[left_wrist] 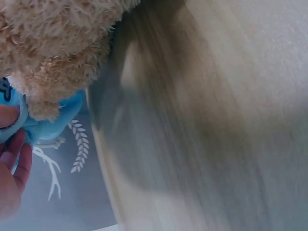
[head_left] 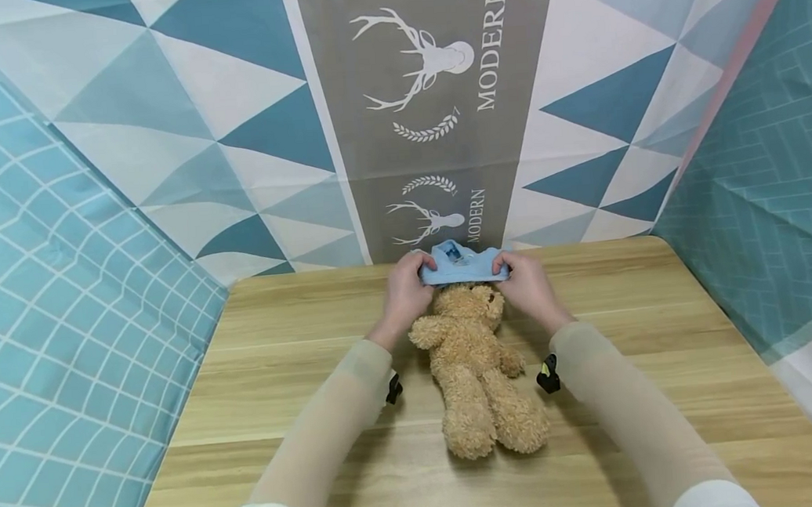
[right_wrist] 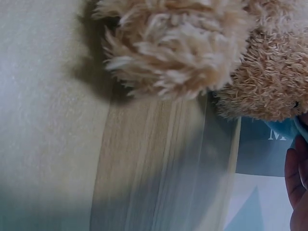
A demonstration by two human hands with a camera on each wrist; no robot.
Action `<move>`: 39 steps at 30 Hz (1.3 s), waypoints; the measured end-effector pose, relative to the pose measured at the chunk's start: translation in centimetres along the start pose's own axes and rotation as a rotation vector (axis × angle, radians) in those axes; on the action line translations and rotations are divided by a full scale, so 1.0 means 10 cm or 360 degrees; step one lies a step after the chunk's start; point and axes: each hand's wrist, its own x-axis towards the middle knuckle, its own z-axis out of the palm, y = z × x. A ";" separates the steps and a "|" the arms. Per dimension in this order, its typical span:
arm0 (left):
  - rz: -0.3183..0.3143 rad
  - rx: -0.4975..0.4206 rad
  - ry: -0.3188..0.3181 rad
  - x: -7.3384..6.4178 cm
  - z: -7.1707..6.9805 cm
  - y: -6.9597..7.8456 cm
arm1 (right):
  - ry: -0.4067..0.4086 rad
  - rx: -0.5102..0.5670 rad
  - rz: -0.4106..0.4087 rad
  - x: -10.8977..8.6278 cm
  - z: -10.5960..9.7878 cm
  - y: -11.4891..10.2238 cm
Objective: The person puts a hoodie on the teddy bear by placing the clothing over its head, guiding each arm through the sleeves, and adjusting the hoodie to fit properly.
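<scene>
A tan plush teddy bear (head_left: 464,351) lies on its back on the wooden table, head toward the far edge, legs toward me. Over the top of its head is a small light-blue garment (head_left: 465,269), like doll clothing, its lower edge stretched between both hands. My left hand (head_left: 407,289) pinches the left side of that edge with thumb and fingers, and my right hand (head_left: 527,284) pinches the right side. In the left wrist view the blue cloth (left_wrist: 53,122) touches the bear's fur. The right wrist view shows only a sliver of cloth beside the right fingers.
The wooden table (head_left: 303,394) reaches back to a patterned fabric wall (head_left: 428,63) with deer prints. Blue checked fabric (head_left: 56,309) hangs at the left and teal fabric (head_left: 762,181) at the right. Small black devices (head_left: 548,375) are worn on both wrists.
</scene>
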 end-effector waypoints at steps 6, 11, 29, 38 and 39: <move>-0.0036 -0.0007 0.0007 -0.04 0.04 -0.05 | -0.0032 -0.0056 0.0010 -0.02 0.05 -0.01; -0.0030 0.0004 0.0008 -0.06 0.07 -0.10 | -0.0046 -0.0093 0.0039 -0.04 0.11 0.01; 0.0204 0.0159 0.0035 -0.02 0.15 -0.25 | -0.0164 -0.0192 -0.0008 -0.08 0.18 0.10; 0.0086 0.0255 -0.0228 -0.03 0.19 -0.33 | -0.0230 -0.0346 -0.0002 -0.13 0.25 0.13; 0.0082 0.0262 -0.0257 -0.04 0.20 -0.34 | -0.0242 -0.0346 0.0012 -0.14 0.25 0.13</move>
